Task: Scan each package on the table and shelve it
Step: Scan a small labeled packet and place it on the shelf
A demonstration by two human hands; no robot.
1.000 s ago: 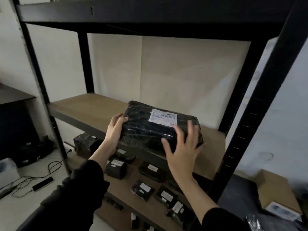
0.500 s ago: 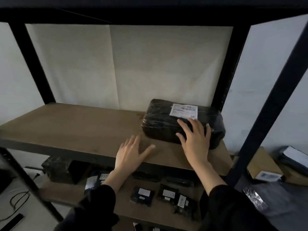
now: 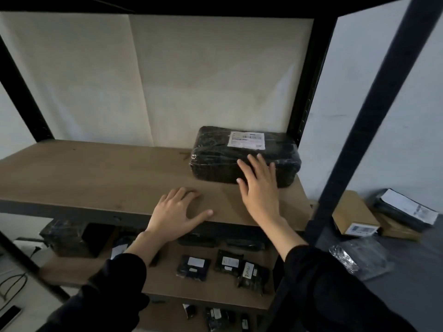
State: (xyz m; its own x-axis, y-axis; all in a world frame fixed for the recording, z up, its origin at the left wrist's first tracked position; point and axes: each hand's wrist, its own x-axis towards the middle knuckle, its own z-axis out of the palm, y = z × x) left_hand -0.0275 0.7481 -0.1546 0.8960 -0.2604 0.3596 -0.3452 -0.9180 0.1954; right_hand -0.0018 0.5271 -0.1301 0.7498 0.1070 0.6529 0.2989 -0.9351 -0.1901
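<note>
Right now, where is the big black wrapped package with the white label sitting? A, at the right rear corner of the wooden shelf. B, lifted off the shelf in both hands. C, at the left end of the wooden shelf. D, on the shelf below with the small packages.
A: the black wrapped package rests at the right rear of the wooden shelf, by the back post, with only the right hand against it.

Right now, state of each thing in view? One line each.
Black wrapped package: flat on the shelf board, back right corner, label up.
Right hand: open, fingers on the package's front face.
Left hand: open, flat on the board.
Small packages: lying on the lower shelf.
</note>
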